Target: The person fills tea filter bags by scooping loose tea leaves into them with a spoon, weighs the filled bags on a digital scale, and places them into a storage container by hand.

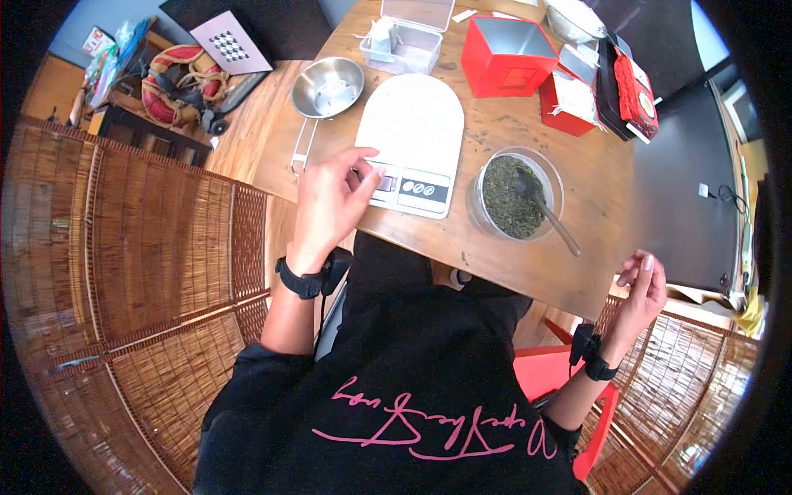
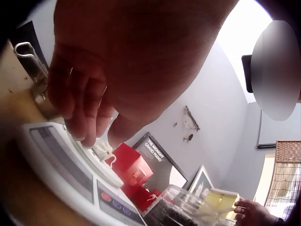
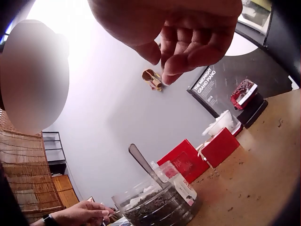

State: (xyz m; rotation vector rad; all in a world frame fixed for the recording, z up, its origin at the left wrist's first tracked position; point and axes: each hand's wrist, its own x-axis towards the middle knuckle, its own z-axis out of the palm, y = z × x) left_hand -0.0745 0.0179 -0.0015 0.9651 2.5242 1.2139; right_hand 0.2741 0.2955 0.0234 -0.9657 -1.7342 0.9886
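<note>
My left hand (image 1: 330,194) hovers over the near left part of a white kitchen scale (image 1: 412,124), fingers bent and thumb apart, holding nothing. Its display is partly covered by that hand in the head view, while the buttons show. To the right of the scale stands a clear round tub (image 1: 481,216) of dried green leaves (image 1: 505,194). A spoon (image 1: 563,233) leans in the leaves, its handle sticking out over the rim. Beyond the table's right edge, my right hand (image 1: 643,289) is raised with loosely curled fingers and nothing in them.
A steel pan (image 1: 309,78) with a wire handle sits left of the scale. Behind are a clear plastic box (image 1: 422,62) with a small white pouch (image 1: 381,37), an open red box (image 1: 495,70), a smaller red box (image 1: 565,111) and a white bowl (image 1: 573,23).
</note>
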